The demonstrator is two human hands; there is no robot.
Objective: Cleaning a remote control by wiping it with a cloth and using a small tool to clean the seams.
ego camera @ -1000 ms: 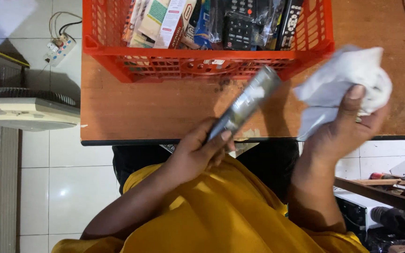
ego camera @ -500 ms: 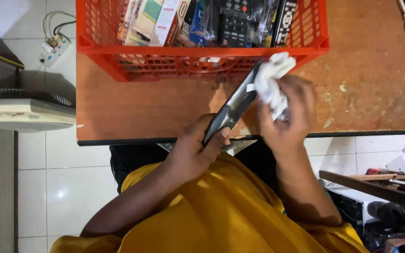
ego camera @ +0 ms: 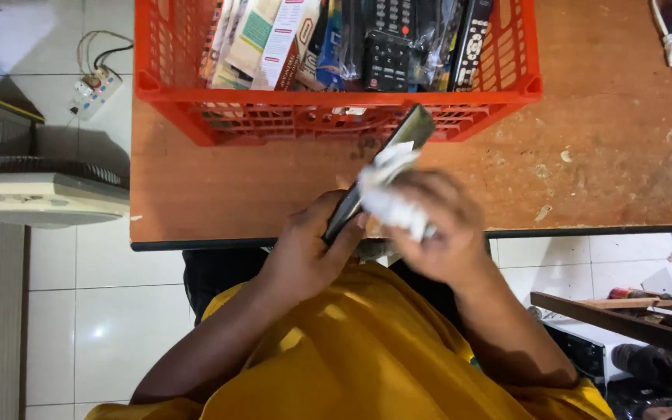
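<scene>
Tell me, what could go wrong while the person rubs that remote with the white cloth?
The left hand grips only the lower end of the remote, so the rubbing cloth in the right hand might push it loose. It is held over the table's edge, so a slip could send it down to the tiled floor. Its top end sits close to the orange crate and could knock against it.

An orange crate (ego camera: 196, 101) of remotes (ego camera: 389, 54) and cardboard packets (ego camera: 274, 39) sat on my worn wooden table (ego camera: 600, 148). A white plug (ego camera: 669, 43) lay near its corner. A power strip (ego camera: 93, 87) and pale fan (ego camera: 33, 194) stood on the tiled floor (ego camera: 110, 311).
</scene>
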